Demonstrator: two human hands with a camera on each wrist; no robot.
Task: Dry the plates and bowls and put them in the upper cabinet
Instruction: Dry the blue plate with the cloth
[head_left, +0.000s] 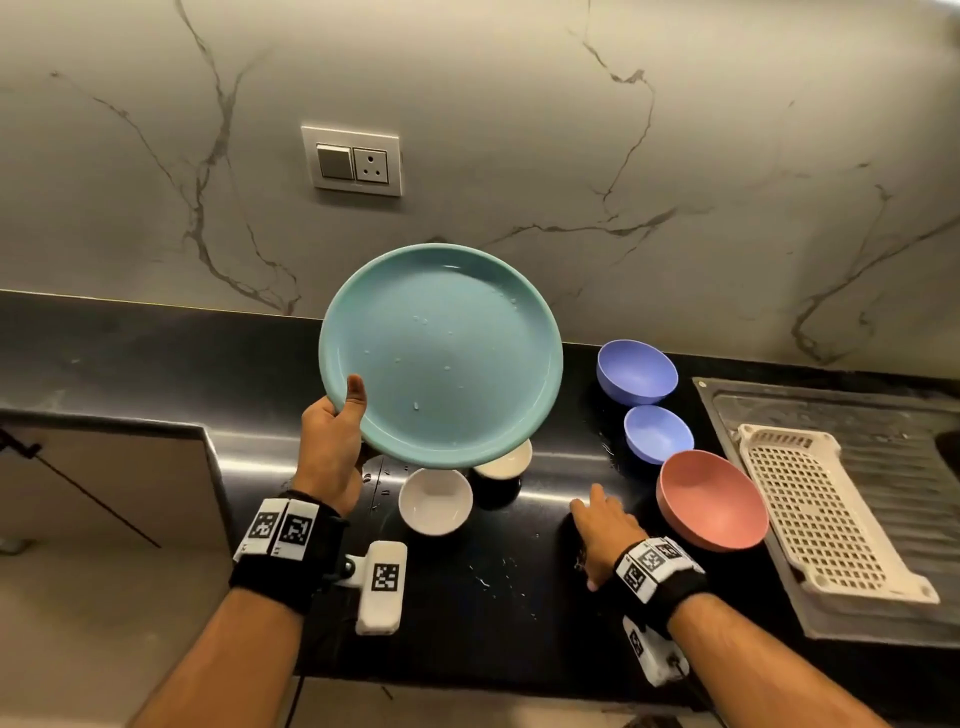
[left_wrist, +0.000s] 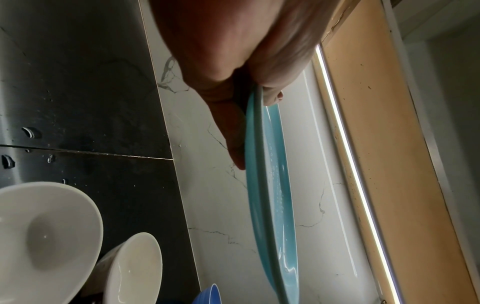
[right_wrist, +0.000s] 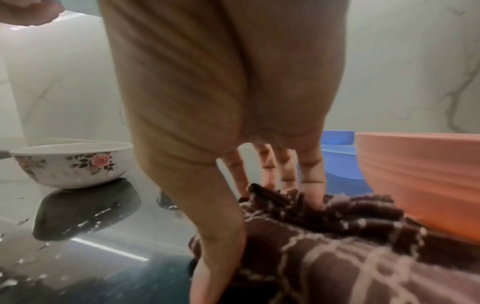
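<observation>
the teal plate (head_left: 441, 358) was held up above the black counter (head_left: 156, 364), tilted toward the camera, water beads on its face. the left hand (head_left: 332, 447) pinched its lower-left rim, thumb over the front edge and fingers (left_wrist: 233, 131) flat behind it. the plate's far edge stood in front of the marble wall (head_left: 519, 130), apart from it in the left wrist view, with open air all round the rest of the rim.

below its lower edge sat two white bowls (head_left: 435, 500), the farther one partly hidden by the plate. to the right, two blue bowls (head_left: 636, 371) and a pink bowl (head_left: 711, 499) stood in a row near the sink's drainboard (head_left: 831, 405), where a cream rack (head_left: 821, 504) lay.

the right hand (head_left: 605, 535) rested on a dark checked cloth (right_wrist: 337, 246) just beside the pink bowl, fingers spread and pressing down into it; whether they gripped it was hard to tell. bare wet counter lay between the hands, and a long stretch to the left toward its edge.
</observation>
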